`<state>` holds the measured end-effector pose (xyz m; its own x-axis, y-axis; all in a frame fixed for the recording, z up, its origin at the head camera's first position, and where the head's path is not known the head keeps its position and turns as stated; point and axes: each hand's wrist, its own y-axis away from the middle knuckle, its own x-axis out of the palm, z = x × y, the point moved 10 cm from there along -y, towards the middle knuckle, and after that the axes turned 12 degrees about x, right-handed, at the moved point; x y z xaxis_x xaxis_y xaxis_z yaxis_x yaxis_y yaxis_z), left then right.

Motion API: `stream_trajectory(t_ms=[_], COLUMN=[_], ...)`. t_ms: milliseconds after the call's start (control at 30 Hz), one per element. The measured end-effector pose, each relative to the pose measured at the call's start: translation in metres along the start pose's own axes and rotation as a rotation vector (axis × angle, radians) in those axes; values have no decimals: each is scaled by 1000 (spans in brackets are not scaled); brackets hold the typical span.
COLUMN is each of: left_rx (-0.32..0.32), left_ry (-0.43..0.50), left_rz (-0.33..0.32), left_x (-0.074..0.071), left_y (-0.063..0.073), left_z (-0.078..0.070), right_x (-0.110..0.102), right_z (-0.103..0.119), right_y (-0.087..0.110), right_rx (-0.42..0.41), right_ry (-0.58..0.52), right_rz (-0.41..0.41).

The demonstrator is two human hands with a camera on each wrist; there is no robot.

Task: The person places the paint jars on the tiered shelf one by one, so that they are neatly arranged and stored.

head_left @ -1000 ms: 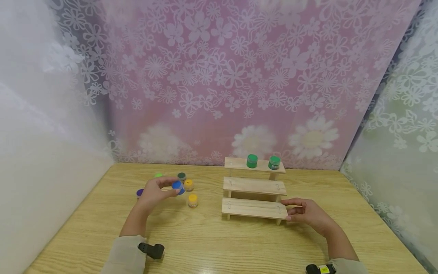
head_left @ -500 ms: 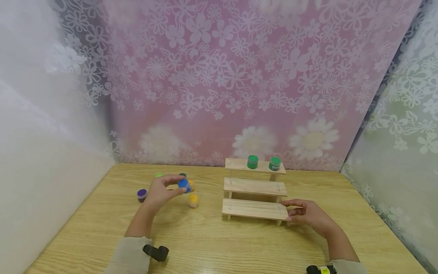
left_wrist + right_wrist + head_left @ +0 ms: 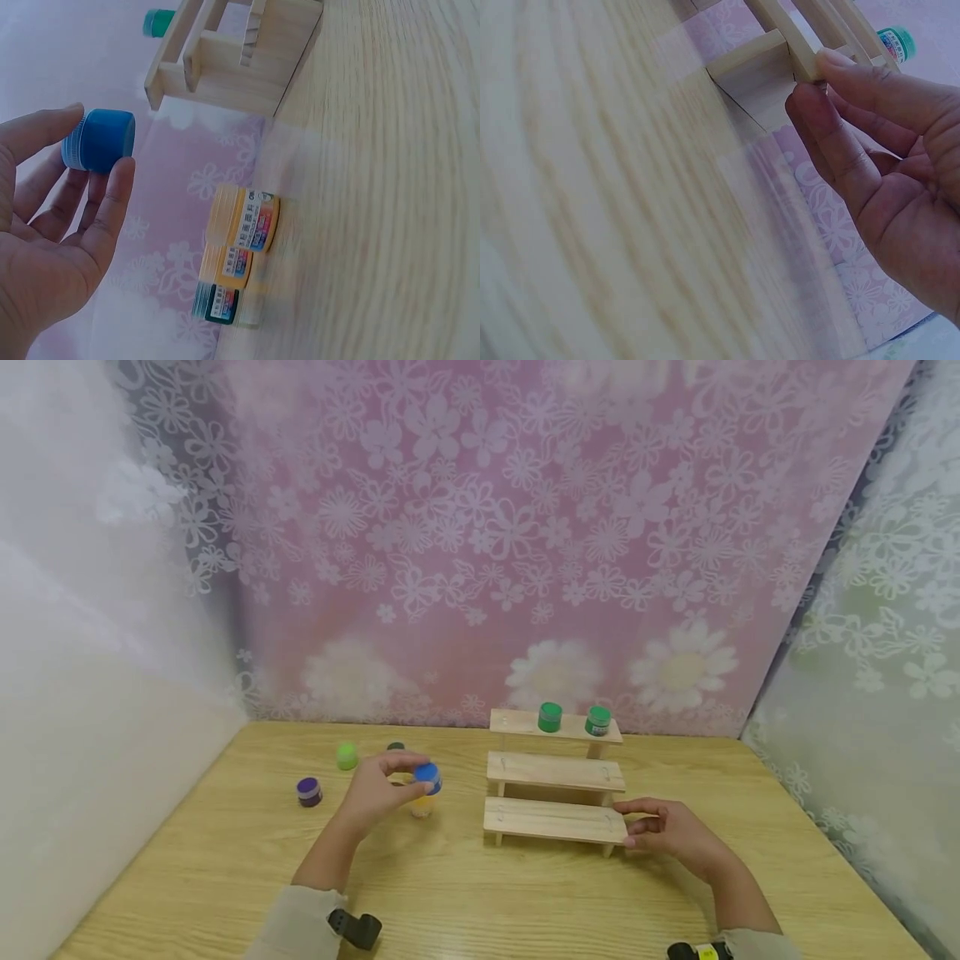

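My left hand (image 3: 377, 793) holds a small blue paint jar (image 3: 427, 778) up off the table between thumb and fingers. In the head view the jar overlaps a yellow paint jar (image 3: 422, 806) standing behind it. A second yellow jar (image 3: 237, 266) and a dark green one (image 3: 222, 302) line up beyond in the left wrist view. My right hand (image 3: 678, 837) pinches the right end of the lowest board of a three-step wooden stand (image 3: 555, 818), thumb on top and fingers below. Two green jars (image 3: 550, 717) (image 3: 597, 721) stand on its top step.
Left of my left hand stand a purple jar (image 3: 309, 792) and a light green jar (image 3: 347, 756). The wooden table (image 3: 480, 902) ends at a pink flowered backdrop (image 3: 420, 568), with pale sheets on both sides.
My left hand has carried the blue jar to the right, uncovering the purple and light green jars. My right hand has stayed at the stand.
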<state>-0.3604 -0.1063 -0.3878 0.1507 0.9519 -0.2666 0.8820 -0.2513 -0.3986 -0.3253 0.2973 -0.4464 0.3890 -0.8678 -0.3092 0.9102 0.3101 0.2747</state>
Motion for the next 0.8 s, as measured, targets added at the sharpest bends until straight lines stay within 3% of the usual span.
stream_trajectory(t_ms=[600, 800], left_rx=[16, -3], left_ry=[-42, -7], left_rz=[-12, 0], left_x=[20, 27], left_y=[-19, -28], left_z=[-17, -21], right_x=[-1, 1], right_z=[0, 0], right_y=[-2, -2], right_rx=[-6, -7], right_ry=[5, -4], right_rz=[11, 20])
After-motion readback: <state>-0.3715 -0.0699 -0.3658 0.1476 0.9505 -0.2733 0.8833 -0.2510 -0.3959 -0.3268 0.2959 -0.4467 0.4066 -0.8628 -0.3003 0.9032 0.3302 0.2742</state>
